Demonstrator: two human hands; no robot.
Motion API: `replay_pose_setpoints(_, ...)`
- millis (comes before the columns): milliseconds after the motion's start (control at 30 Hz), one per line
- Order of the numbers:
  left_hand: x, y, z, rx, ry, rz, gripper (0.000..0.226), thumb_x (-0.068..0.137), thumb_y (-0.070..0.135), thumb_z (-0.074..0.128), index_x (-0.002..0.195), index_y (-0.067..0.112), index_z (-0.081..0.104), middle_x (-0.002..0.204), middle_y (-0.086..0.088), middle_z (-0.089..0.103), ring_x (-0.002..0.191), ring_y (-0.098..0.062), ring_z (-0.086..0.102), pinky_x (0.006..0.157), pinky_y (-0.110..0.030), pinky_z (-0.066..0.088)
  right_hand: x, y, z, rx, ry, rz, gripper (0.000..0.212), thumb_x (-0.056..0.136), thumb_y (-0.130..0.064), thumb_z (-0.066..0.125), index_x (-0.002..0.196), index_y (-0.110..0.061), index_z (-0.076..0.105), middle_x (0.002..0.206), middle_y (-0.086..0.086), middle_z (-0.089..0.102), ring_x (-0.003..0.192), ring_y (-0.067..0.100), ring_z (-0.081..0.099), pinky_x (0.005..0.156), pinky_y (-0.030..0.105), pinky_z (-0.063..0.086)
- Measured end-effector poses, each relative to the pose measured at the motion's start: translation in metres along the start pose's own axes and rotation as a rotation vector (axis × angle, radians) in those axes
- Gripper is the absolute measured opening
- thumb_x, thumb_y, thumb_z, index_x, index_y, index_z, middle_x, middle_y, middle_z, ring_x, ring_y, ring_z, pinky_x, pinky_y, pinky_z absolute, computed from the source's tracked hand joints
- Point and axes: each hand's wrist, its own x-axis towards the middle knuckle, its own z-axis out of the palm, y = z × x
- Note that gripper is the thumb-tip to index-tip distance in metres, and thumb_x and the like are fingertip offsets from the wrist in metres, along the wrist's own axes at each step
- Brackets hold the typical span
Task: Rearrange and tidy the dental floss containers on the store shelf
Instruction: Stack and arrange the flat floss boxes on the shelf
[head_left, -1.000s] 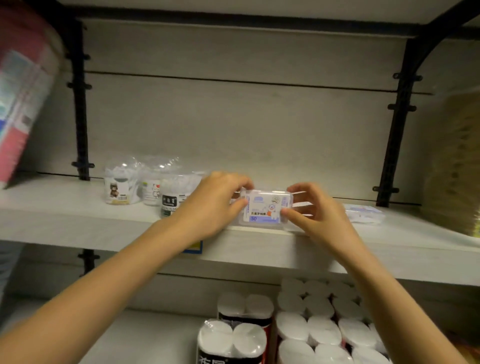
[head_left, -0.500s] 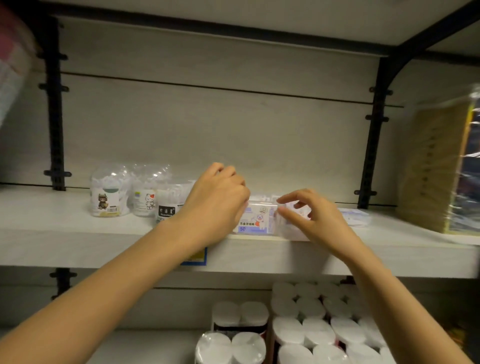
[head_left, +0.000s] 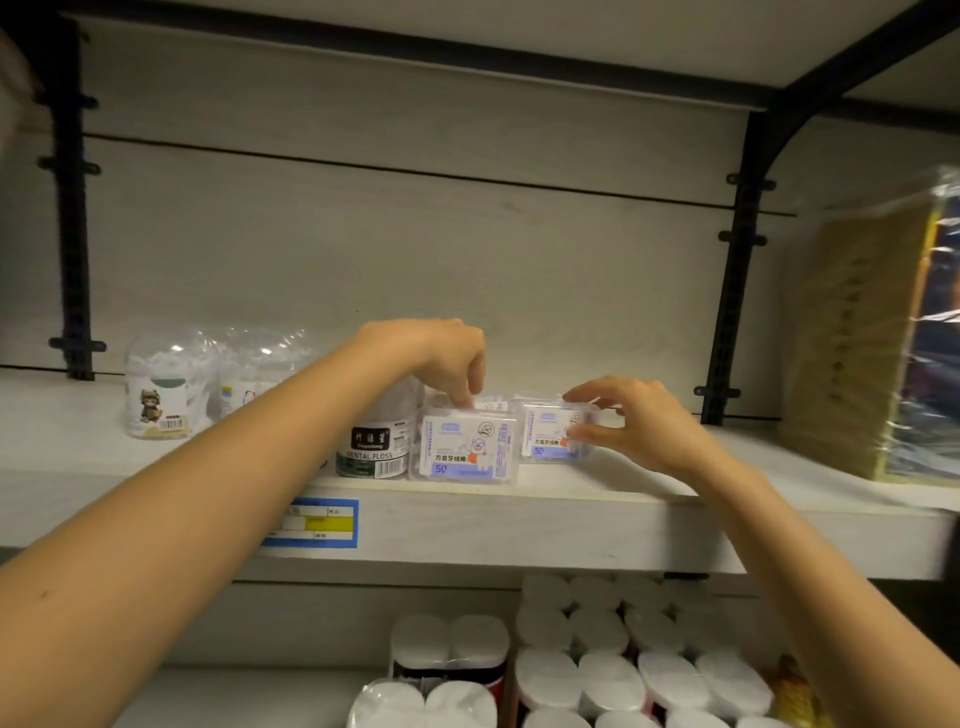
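Observation:
Two clear rectangular floss-pick boxes stand side by side at the shelf's front edge. My left hand (head_left: 441, 358) reaches down from above, fingertips touching the top of the left box (head_left: 464, 451). My right hand (head_left: 631, 418) pinches the right box (head_left: 545, 434) at its right end, thumb on the front and fingers on top. A round dental floss jar (head_left: 375, 441) with a dark label stands just left of the boxes, partly behind my left forearm. Two more clear jars with cartoon labels (head_left: 158, 397) (head_left: 244, 382) sit farther left.
The white shelf (head_left: 519, 525) carries a blue and yellow price tag (head_left: 311, 522) on its front lip. A tall wrapped yellow pack (head_left: 872, 338) stands at the right. Black uprights (head_left: 737, 291) flank the bay. Packs of white rolls (head_left: 597, 654) fill the shelf below.
The box held up in both hands has been set upright at the shelf front. My left hand rose above it, and my right hand now grips a second box beside it.

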Motion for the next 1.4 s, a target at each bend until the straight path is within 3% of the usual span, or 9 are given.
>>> replay_pose_setpoints(233,0.002,-0.002,-0.005,-0.038,-0.006,0.05,0.035,0.077,0.02,0.073,0.112,0.016,0.068,0.069,0.019,0.052,0.067,-0.001,0.051,0.073,-0.024,0.043,-0.001,0.002,0.0,0.002,0.014,0.0,0.036,0.08,-0.034,0.068,0.115,-0.027,0.062,0.118,-0.006,0.063,0.1,0.011,0.057,0.088,0.036,0.048)
replay_pose_setpoints(367,-0.006,0.004,-0.007,-0.001,0.037,0.056,0.027,0.084,0.024,0.065,0.109,0.018,0.069,0.09,0.009,0.069,0.075,-0.007,0.056,0.076,-0.024,0.042,-0.014,0.012,-0.014,0.081,0.114,0.062,0.034,0.088,-0.034,0.059,0.121,-0.025,0.059,0.123,-0.006,0.06,0.11,0.013,0.055,0.094,0.031,0.044)
replay_pose_setpoints(533,-0.024,0.036,-0.006,-0.025,0.622,-0.025,0.019,0.088,0.029,0.054,0.097,0.025,0.07,0.098,-0.003,0.07,0.096,-0.028,0.061,0.076,-0.033,0.043,-0.044,0.06,-0.046,0.164,0.191,0.242,0.024,0.09,-0.02,0.056,0.112,-0.019,0.065,0.111,0.0,0.068,0.095,0.011,0.06,0.087,0.024,0.046)
replay_pose_setpoints(633,-0.029,0.07,0.005,-0.198,0.8,0.047,0.018,0.088,0.03,0.055,0.091,0.023,0.071,0.089,-0.001,0.07,0.089,-0.028,0.06,0.077,-0.035,0.047,-0.051,0.089,-0.055,0.155,0.114,0.328,0.028,0.088,-0.028,0.059,0.113,-0.017,0.065,0.113,0.003,0.067,0.093,0.013,0.059,0.086,0.026,0.046)
replay_pose_setpoints(733,-0.021,0.105,0.024,-0.29,0.714,0.135,0.017,0.088,0.027,0.057,0.089,0.019,0.072,0.082,0.0,0.069,0.073,-0.019,0.054,0.075,-0.032,0.049,-0.044,0.107,-0.053,0.115,-0.038,0.363,0.052,0.083,-0.044,0.061,0.125,-0.013,0.056,0.122,0.004,0.061,0.104,0.019,0.058,0.091,0.031,0.046)
replay_pose_setpoints(900,0.006,0.144,0.048,-0.37,0.623,0.091,0.018,0.089,0.024,0.055,0.091,0.018,0.072,0.084,0.0,0.07,0.073,-0.015,0.051,0.073,-0.029,0.046,-0.016,0.128,-0.048,0.183,-0.434,0.25,0.079,0.084,-0.035,0.064,0.147,-0.02,0.019,0.154,-0.001,0.023,0.139,0.018,0.027,0.112,0.034,0.024)
replay_pose_setpoints(1033,0.011,0.157,0.059,-0.433,0.606,0.047,0.016,0.089,0.022,0.056,0.09,0.018,0.071,0.086,0.001,0.071,0.069,-0.012,0.052,0.066,-0.022,0.037,-0.003,0.136,-0.042,0.099,-0.583,0.218,0.074,0.085,-0.04,0.061,0.146,-0.019,0.024,0.149,0.0,0.033,0.132,0.02,0.037,0.11,0.034,0.028)
replay_pose_setpoints(1200,0.003,0.161,0.065,-0.478,0.658,-0.005,0.018,0.091,0.021,0.052,0.099,0.018,0.068,0.099,0.003,0.068,0.083,-0.013,0.056,0.076,-0.025,0.042,-0.023,0.133,-0.046,0.089,-0.298,0.057,0.062,0.076,-0.036,0.071,0.129,-0.018,0.045,0.124,-0.001,0.054,0.106,0.017,0.054,0.094,0.032,0.046)
replay_pose_setpoints(1400,-0.016,0.168,0.053,-0.73,0.602,0.0,0.035,0.09,0.04,0.05,0.118,0.022,0.06,0.11,0.009,0.063,0.088,-0.009,0.058,0.075,-0.015,0.043,-0.075,0.103,-0.068,0.314,0.108,-0.286,0.059,0.072,-0.026,0.076,0.122,-0.025,0.046,0.116,-0.016,0.049,0.108,-0.002,0.049,0.083,0.017,0.047)
